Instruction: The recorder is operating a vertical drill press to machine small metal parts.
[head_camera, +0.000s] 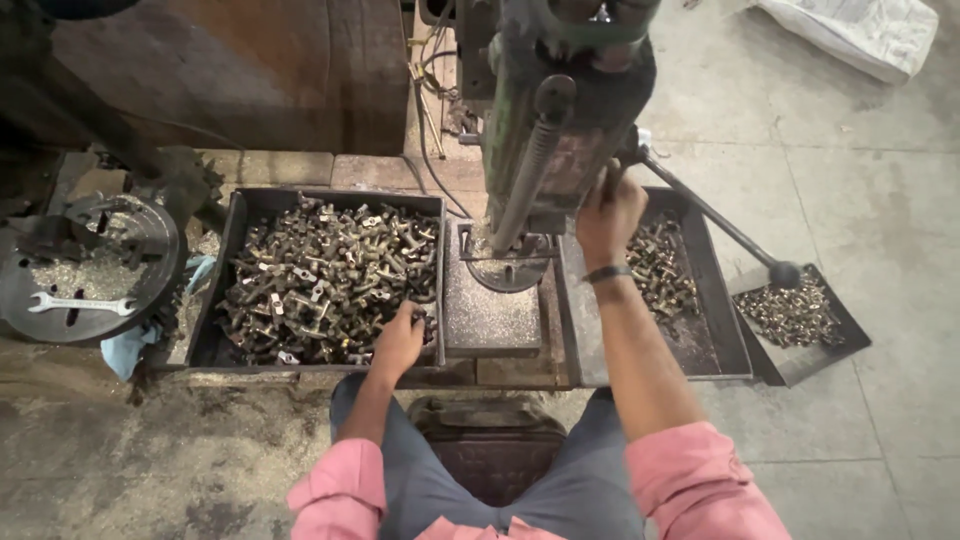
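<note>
Concrete floor, left hand (398, 343) fingers clamped on fittings (330, 275) in tray (228, 250), right hand (608, 215) gripping lever (715, 225).

Beneath the left hand's fingers (412, 318) the metal parts (320, 280) were dull brass and grey in a black tray (228, 270), the drill press (545, 120) by the right hand's fingers (608, 190) was worn green, and both sleeves (690, 480) were pink.

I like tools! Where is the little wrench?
In the head view, the wrench lies at far left on a round metal plate, left of the tray of metal parts the left hand reaches into.
</note>
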